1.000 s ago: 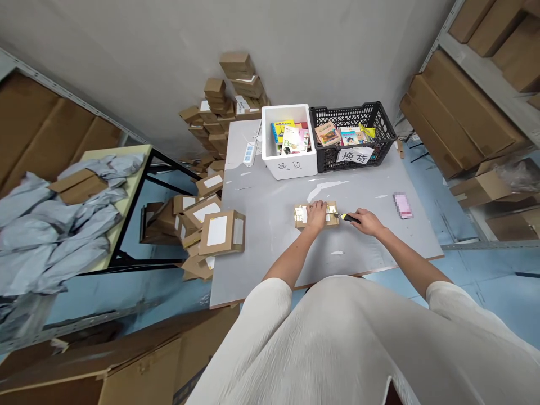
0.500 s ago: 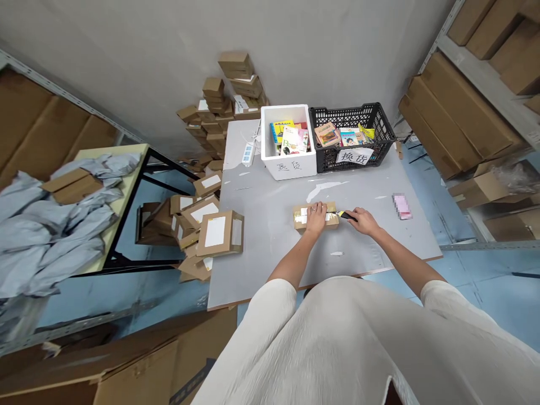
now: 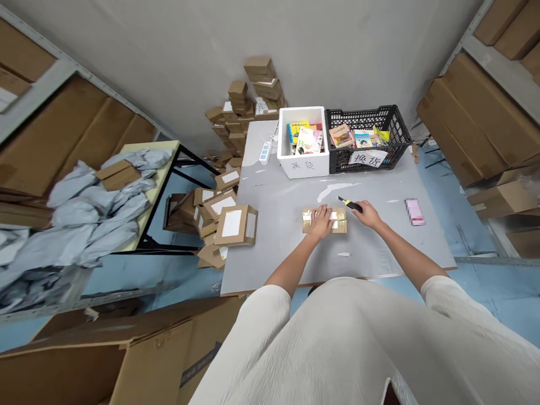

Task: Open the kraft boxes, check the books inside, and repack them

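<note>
A small taped cardboard box (image 3: pixel 341 223) lies on the grey table (image 3: pixel 287 253) in front of me. My left hand (image 3: pixel 321 221) rests flat on its top, fingers spread, covering the middle of the box. In my right hand (image 3: pixel 368 214) is a black and yellow utility knife (image 3: pixel 351 205). Its blade points up and to the left, raised just beyond the right end of the box and apart from it.
Behind the box stand a white foam box (image 3: pixel 304 167) and a black plastic crate (image 3: pixel 394 151), both holding books. A pixelated pink item (image 3: pixel 415 212) lies at the right. One cardboard parcel (image 3: pixel 236 225) sits at the left edge, beside piled boxes. Grey bags (image 3: pixel 84 208) cover another table.
The knife has come off the box top and turned, its blade now angled upward. My left hand stays on the box. The whole view has shifted slightly.
</note>
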`<state>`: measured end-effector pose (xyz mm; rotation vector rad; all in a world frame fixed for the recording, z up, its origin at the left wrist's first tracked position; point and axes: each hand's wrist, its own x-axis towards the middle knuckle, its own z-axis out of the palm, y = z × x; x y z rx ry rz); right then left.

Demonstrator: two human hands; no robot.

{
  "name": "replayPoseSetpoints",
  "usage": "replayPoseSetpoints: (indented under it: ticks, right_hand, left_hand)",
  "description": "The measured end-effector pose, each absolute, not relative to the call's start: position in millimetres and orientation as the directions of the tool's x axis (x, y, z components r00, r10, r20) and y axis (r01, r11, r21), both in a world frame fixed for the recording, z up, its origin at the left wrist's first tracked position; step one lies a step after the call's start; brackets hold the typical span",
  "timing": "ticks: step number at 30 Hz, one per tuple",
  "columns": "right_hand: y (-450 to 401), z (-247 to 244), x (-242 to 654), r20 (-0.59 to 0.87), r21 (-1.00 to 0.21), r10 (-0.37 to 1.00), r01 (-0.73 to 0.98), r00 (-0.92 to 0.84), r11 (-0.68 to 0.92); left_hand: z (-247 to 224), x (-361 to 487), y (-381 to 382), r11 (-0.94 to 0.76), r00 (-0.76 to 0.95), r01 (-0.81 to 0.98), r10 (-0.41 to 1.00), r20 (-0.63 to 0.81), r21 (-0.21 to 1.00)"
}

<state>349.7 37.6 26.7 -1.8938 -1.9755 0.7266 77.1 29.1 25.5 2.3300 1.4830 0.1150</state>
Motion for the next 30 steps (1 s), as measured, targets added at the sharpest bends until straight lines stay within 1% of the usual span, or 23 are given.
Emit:
replayPoseSetpoints:
  ticks: [3, 5, 7, 9, 11, 12, 17, 20, 22, 24, 26, 28, 30]
  right_hand:
    - [56.9, 31.5, 314.9, -0.076, -0.621, 0.984, 0.780, -0.163, 0.081]
    - [64.8, 33.9, 291.2, -0.102, -0.673, 0.967, 0.731, -0.235, 0.107]
    - [67.0, 34.1, 270.9, -0.174, -0.710, 0.939, 0.698, -0.298, 0.090]
    - [64.8, 32.1, 256.5, -0.241, -0.720, 0.915, 0.692, -0.325, 0.056]
    - [60.7, 28.8, 249.0, -0.267, -0.715, 0.913, 0.698, -0.307, 0.026]
    - [58.8, 27.2, 247.7, -0.272, -0.714, 0.918, 0.700, -0.289, 0.009]
    - [53.0, 25.5, 253.7, -0.277, -0.735, 0.934, 0.676, -0.226, -0.055]
    - [49.7, 28.3, 259.2, -0.282, -0.754, 0.940, 0.650, -0.193, -0.093]
    - [46.4, 30.1, 262.3, -0.292, -0.758, 0.944, 0.640, -0.156, -0.129]
    - [42.5, 31.1, 264.7, -0.340, -0.773, 0.932, 0.602, -0.126, -0.201]
    - [39.1, 31.3, 266.7, -0.433, -0.801, 0.893, 0.507, -0.125, -0.318]
    - [37.2, 30.9, 269.0, -0.505, -0.814, 0.855, 0.395, -0.118, -0.427]
    - [37.5, 30.5, 273.1, -0.517, -0.817, 0.854, 0.332, -0.060, -0.472]
  left_hand:
    - [32.4, 59.3, 13.5, -0.334, 0.401, 0.880, 0.903, -0.151, 0.337]
    - [37.2, 52.9, 3.3, -0.243, 0.310, 0.916, 0.934, -0.178, 0.321]
    - [41.5, 51.7, -4.7, -0.105, 0.174, 0.948, 0.961, -0.214, 0.299]
    - [45.1, 53.9, -9.6, 0.039, 0.039, 0.959, 0.964, -0.265, 0.282]
    - [47.8, 57.2, -11.0, 0.132, -0.042, 0.952, 0.950, -0.309, 0.276]
    - [48.7, 58.8, -10.4, 0.152, -0.057, 0.949, 0.944, -0.325, 0.276]
    - [47.5, 63.8, -1.9, 0.157, -0.036, 0.954, 0.906, -0.422, 0.257]
    - [42.7, 64.8, 1.9, 0.134, 0.006, 0.955, 0.882, -0.471, 0.264]
    - [39.2, 64.5, 4.1, 0.080, 0.059, 0.954, 0.894, -0.444, 0.290]
    - [36.7, 64.3, 7.3, 0.010, 0.121, 0.945, 0.918, -0.378, 0.326]
    - [35.4, 66.2, 11.7, -0.062, 0.183, 0.930, 0.932, -0.312, 0.362]
    - [35.1, 72.0, 16.4, -0.102, 0.221, 0.919, 0.933, -0.284, 0.380]
    - [35.3, 81.8, 20.1, -0.093, 0.208, 0.925, 0.935, -0.287, 0.368]
